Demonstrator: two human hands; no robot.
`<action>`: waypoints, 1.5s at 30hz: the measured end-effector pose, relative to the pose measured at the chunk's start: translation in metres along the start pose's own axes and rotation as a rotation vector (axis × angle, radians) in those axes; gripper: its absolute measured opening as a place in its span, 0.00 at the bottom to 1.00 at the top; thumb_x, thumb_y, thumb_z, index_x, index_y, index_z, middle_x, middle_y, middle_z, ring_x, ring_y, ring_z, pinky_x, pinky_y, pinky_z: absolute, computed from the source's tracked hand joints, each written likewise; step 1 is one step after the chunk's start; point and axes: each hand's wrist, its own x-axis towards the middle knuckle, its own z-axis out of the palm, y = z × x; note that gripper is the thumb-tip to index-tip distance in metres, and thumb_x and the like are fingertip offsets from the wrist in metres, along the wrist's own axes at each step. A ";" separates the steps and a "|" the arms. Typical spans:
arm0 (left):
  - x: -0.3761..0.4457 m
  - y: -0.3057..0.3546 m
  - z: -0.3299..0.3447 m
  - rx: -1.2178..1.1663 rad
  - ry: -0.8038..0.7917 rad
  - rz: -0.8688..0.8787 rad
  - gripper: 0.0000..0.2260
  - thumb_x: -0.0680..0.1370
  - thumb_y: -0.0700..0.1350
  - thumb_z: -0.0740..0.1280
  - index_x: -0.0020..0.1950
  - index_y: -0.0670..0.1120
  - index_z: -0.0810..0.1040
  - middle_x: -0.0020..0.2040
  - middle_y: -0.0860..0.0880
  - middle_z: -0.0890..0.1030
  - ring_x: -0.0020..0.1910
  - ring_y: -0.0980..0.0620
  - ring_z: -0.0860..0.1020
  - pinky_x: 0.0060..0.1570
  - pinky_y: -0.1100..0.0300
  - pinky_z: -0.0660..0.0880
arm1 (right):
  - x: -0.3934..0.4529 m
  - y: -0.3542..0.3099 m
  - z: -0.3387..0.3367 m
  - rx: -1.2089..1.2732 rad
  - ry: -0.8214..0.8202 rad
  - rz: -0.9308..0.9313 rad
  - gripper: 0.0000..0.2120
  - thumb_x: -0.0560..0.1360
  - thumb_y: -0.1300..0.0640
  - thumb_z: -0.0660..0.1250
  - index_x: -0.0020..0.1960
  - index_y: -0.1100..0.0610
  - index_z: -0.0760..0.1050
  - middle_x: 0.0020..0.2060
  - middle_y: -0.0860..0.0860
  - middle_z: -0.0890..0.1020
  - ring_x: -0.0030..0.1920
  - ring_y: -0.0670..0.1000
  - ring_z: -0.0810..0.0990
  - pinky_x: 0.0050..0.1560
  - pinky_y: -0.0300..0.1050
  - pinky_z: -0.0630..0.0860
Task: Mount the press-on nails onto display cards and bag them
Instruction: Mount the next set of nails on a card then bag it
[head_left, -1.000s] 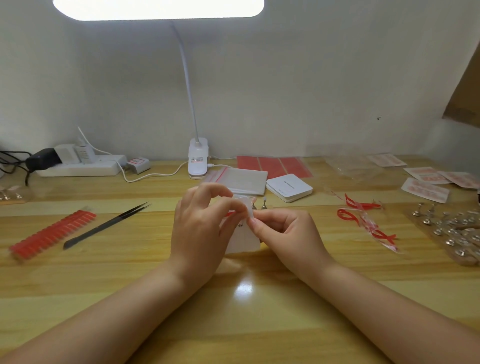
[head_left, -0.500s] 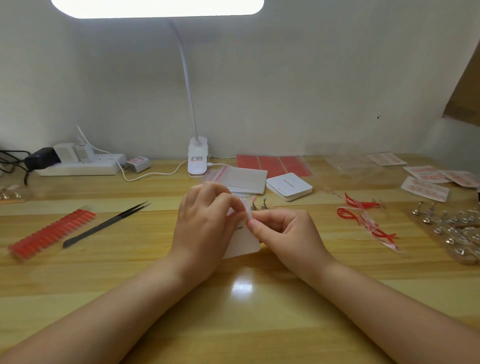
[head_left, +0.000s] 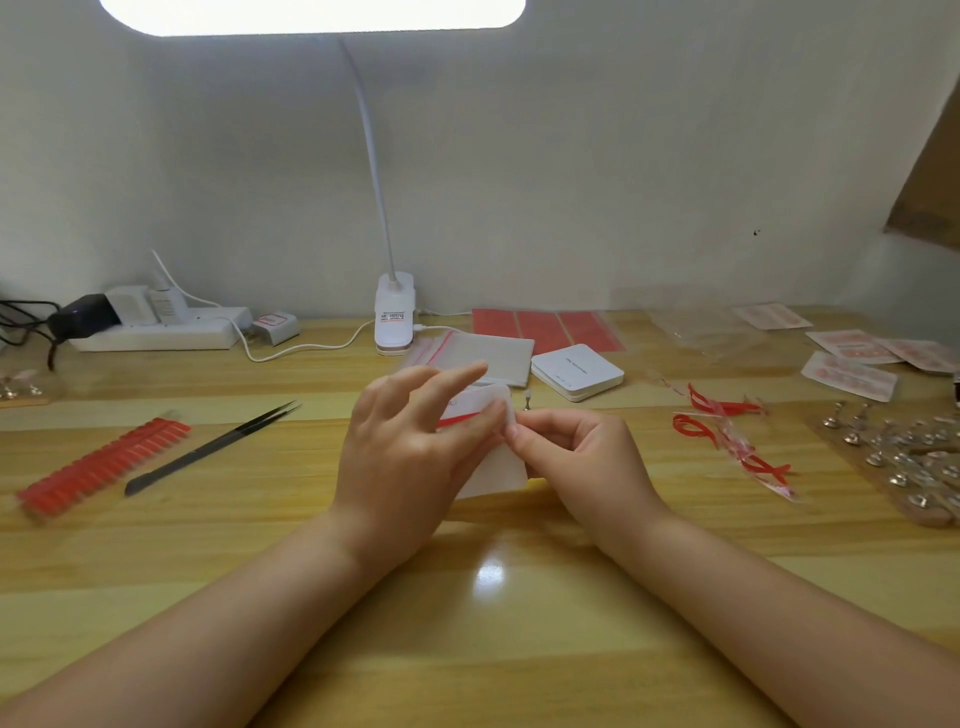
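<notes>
— At the middle of the desk (head_left: 260, 519), what are the hands doing?

— Both are on a white card (head_left: 493, 467), held tilted just above the wood. The left hand (head_left: 410, 467) covers its left side, thumb pressed near the top right corner, the other fingers lifted and loosely spread. The right hand (head_left: 582, 462) is curled, its fingertips (head_left: 511, 428) pinching something small and pale at that same corner. I cannot tell what it is.

— Which way does the card run?

— Long edge away from the person, with a red strip across it under the left fingers.

— Room to move?

— Bare wood nearer the person. The tweezers (head_left: 213, 447) and the row of red nails (head_left: 104, 467) lie well to the left, closer to the left hand; red scraps (head_left: 727, 441) lie to the right.
</notes>
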 end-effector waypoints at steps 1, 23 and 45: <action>0.000 0.001 -0.001 -0.006 -0.001 -0.004 0.06 0.75 0.49 0.71 0.48 0.50 0.86 0.57 0.47 0.82 0.51 0.40 0.81 0.50 0.49 0.76 | 0.000 0.000 0.000 0.002 0.005 0.005 0.05 0.76 0.62 0.70 0.49 0.60 0.84 0.40 0.54 0.87 0.42 0.50 0.85 0.44 0.42 0.80; 0.004 0.007 -0.005 -0.539 -0.184 -0.553 0.17 0.73 0.52 0.68 0.59 0.47 0.80 0.51 0.61 0.78 0.56 0.48 0.77 0.56 0.43 0.75 | -0.002 0.001 0.000 -0.068 -0.038 -0.015 0.06 0.75 0.63 0.70 0.49 0.57 0.85 0.40 0.50 0.87 0.43 0.47 0.85 0.43 0.40 0.78; 0.003 0.008 -0.007 -0.676 -0.284 -0.742 0.14 0.72 0.55 0.68 0.55 0.54 0.80 0.51 0.55 0.82 0.52 0.52 0.80 0.55 0.46 0.76 | -0.002 0.002 0.001 -0.077 -0.068 0.011 0.05 0.75 0.61 0.71 0.49 0.57 0.84 0.41 0.50 0.87 0.44 0.48 0.85 0.44 0.39 0.78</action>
